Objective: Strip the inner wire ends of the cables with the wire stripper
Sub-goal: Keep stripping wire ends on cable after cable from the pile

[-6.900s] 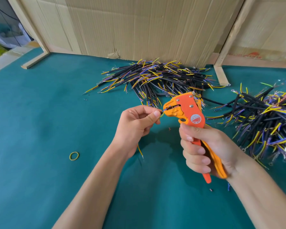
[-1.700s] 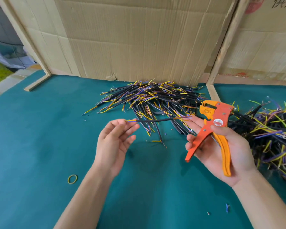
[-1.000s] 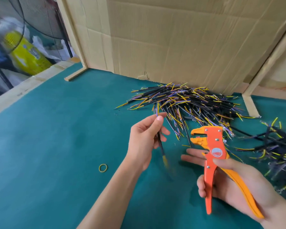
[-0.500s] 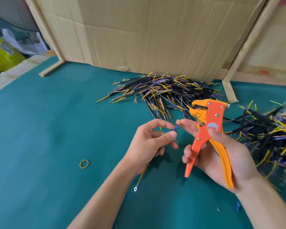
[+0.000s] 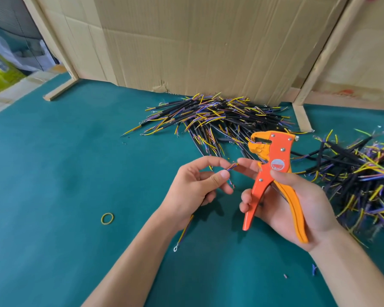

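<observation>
1. A cable is held in the left hand; its inner wire ends are pinched between the thumb and forefinger and stick out toward the right hand.
2. The middle of the cable is hidden inside the left palm, so its black sheath is barely seen. Only the lower tail shows below the wrist, ending in a small ring terminal just above the mat.
3. The stripper is gripped by the right hand, with the thumb laid over the round label and the fingers curled round the orange handle from behind. The handles are seen spread apart.
4. The right forefinger is stretched out to the wire ends; whether it touches them cannot be told.
5. The stripper's head is held above and to the right of the wire ends, apart from them. How its blades stand is too small to make out.
6. A pile of cables is seen on the mat against the cardboard, behind the hands.
7. A second pile lies to the right; it is partly cut off by the frame edge and partly covered by the right hand.
8. A yellow rubber band lies on the mat left of the left forearm.
9. Small scraps lie near the right forearm; what they are is hard to tell.
</observation>
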